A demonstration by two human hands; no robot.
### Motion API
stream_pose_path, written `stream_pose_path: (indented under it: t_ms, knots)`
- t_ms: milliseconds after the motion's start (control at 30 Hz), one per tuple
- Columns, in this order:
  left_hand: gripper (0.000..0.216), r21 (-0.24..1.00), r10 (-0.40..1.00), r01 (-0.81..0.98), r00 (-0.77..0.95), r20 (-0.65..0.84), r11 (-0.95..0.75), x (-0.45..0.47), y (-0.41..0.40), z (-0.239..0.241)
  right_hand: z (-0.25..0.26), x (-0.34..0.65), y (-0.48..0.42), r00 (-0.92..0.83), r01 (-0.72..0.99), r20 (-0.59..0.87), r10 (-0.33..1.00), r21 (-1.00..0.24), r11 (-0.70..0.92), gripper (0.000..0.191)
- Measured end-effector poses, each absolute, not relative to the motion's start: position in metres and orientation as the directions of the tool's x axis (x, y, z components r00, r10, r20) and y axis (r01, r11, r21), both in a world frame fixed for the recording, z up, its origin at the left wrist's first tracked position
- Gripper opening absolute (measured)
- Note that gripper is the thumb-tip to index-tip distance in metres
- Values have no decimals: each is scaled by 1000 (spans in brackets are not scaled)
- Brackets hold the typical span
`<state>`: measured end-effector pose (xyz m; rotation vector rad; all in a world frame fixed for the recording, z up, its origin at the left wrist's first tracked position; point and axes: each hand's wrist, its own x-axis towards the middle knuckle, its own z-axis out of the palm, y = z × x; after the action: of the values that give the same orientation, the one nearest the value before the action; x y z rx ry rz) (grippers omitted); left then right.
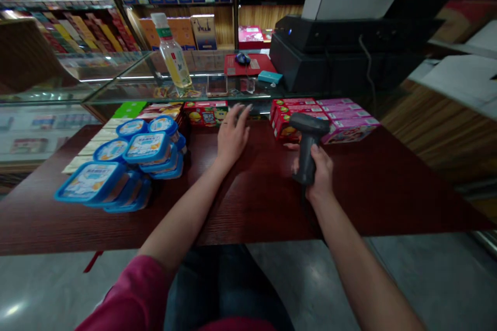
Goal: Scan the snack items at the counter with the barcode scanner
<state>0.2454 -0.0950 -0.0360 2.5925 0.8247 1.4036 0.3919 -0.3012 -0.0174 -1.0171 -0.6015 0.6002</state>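
A black handheld barcode scanner (pixel 307 158) is upright in my right hand (pixel 321 171), its head pointing away from me over the wooden counter. The fingers wrap around its handle, and a cord runs down from the bottom. My left hand (pixel 233 137) holds nothing and reaches over the counter with fingers extended, close to a red box (pixel 205 115) with fruit pictures. Just beyond the scanner sit stacked red boxes (pixel 281 120), beside pink-purple boxes (pixel 345 121). To my left stand stacked plastic tubs with blue lids (pixel 93 181).
The dark red wooden counter (pixel 240 212) ends near my legs. Behind it, a glass shelf carries a drink bottle (pixel 174 59), a phone (pixel 217 84), a mouse (pixel 243 58) and a turquoise packet (pixel 270 77). Black checkout equipment (pixel 310 62) rises at the back right.
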Motion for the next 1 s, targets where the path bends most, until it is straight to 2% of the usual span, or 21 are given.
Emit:
stream_pose_path:
  t_ms: [67,167,333,433,500,600,667,833,1000]
  knots:
    - [67,252,408,336,566,716,-908,281,-123,-34,-20,404,-307,775,-111,207,597,-885,452,47]
    - [69,271,387,277,630,673,-922,330,-148,-37,-28,424,-312,851,-76,195,487,-873,482,53]
    - [49,393,407,169,622,669,-904,352,-143,-49,-38,439,-312,889,-195,48,455,-859,473,59]
    - [44,418,328,22,658,678,-908,329,-134,-52,-35,438,-312,887,-193,49,459,-865,464,62]
    - [46,417,300,1,697,651,-909,305,-130,-49,-30,435,-313,884,-177,59,463,-876,449,64]
    - [44,448,369,65,677,637,-892,262,-126,-44,-22,430,-315,855,-178,70,513,-891,419,66]
    - [44,492,444,104,618,649,-864,233,-123,-41,-19,424,-315,801,-177,95,591,-906,385,66]
    - [43,519,506,148,552,663,-842,181,-113,-40,-17,403,-313,546,-185,81,834,-959,215,59]
    - [42,544,543,156,489,682,-824,172,-105,-41,-20,393,-314,459,-188,56,887,-969,158,54]
